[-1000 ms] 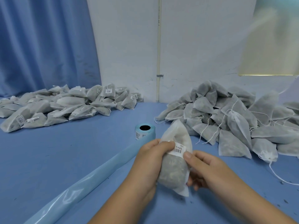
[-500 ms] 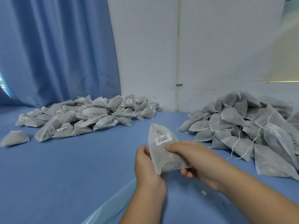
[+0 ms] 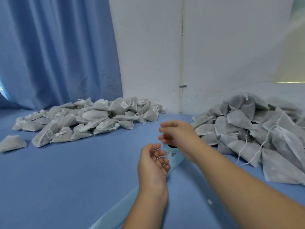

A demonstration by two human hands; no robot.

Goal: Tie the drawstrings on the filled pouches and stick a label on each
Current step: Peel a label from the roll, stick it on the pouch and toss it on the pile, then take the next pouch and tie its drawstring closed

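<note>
My left hand hovers over the blue table with relaxed fingers and holds nothing. Just above and to its right, my right hand is blurred, its fingers loose and empty. Between the two hands peeks the light blue label roll, mostly hidden by them. Its backing strip trails toward the bottom left. A heap of labelled grey pouches lies at the back left. Another heap of pouches with loose white drawstrings lies at the right.
A single pouch lies apart at the far left edge. The blue curtain hangs behind the left heap and a white wall stands behind the right heap. The blue table surface stretches across the front left.
The labelled pouch that both hands held has left them and both hands are now empty. The view has swung left, and the right hand has moved up over the label roll.
</note>
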